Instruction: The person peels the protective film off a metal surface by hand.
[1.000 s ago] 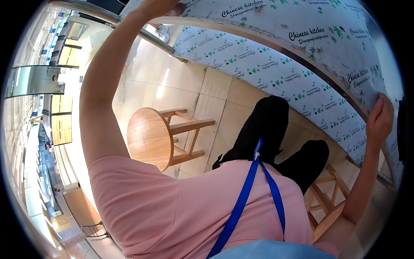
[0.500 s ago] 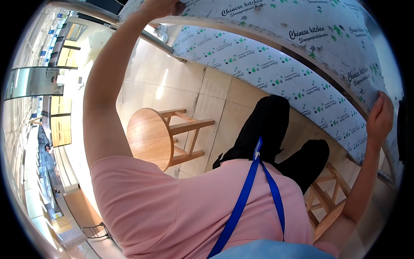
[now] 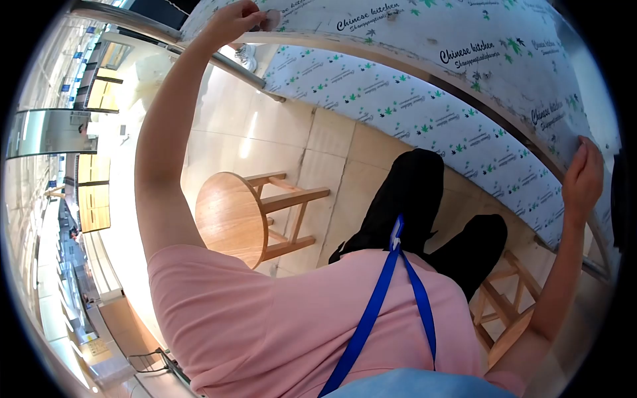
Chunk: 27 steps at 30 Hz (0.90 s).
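My left hand (image 3: 233,25) is at the far left of the tabletop (image 3: 398,26), with its fingers curled in a pinch. At its fingertips is a small, roundish, translucent thing (image 3: 271,20), whose kind I cannot make out. My right hand (image 3: 584,178) rests at the right edge of the tabletop, fingers fairly straight and close together, their tips touching the surface. Nothing shows in it. The tabletop is covered in whitish film printed with "Chinese kitchen" and green leaves, scuffed in places.
Below the tabletop is a lower panel (image 3: 398,99) in the same printed film. A round wooden stool (image 3: 231,219) stands on the tiled floor to my left; another wooden stool (image 3: 499,302) is under me. A metal rail (image 3: 239,69) runs along the left side. A shoe (image 3: 247,56) shows beyond it.
My left hand has shifted slightly down in view, and its fingers and the translucent thing now show more clearly. My right hand has stayed at the table edge.
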Tool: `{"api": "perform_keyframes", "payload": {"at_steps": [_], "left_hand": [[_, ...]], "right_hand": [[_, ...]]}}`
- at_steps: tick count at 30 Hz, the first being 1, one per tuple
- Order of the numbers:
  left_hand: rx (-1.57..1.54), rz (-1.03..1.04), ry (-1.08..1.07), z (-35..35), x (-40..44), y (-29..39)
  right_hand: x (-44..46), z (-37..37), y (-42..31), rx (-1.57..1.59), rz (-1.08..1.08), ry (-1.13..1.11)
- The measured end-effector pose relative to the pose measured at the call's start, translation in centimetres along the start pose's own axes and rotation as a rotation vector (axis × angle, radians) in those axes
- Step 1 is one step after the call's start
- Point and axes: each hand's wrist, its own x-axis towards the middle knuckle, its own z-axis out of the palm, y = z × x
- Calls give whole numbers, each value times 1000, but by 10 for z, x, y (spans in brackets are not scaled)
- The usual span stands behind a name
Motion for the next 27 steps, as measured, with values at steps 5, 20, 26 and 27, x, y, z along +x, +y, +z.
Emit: {"api": "perform_keyframes", "payload": {"at_steps": [5,20,26,27], "left_hand": [[98,-134,-180,-11,8,26],[-60,-289,-134,-37,-2,-52],[-179,-39,-105,-5,9,-40],[-82,-34,-130,-3,13,-37]], "right_hand": [[1,-1,0,-2,4,-4],[3,-2,-2,-27,-3,14],[2,-1,-1,-23,-6,-4],[2,-2,-3,-23,3,-1]]}}
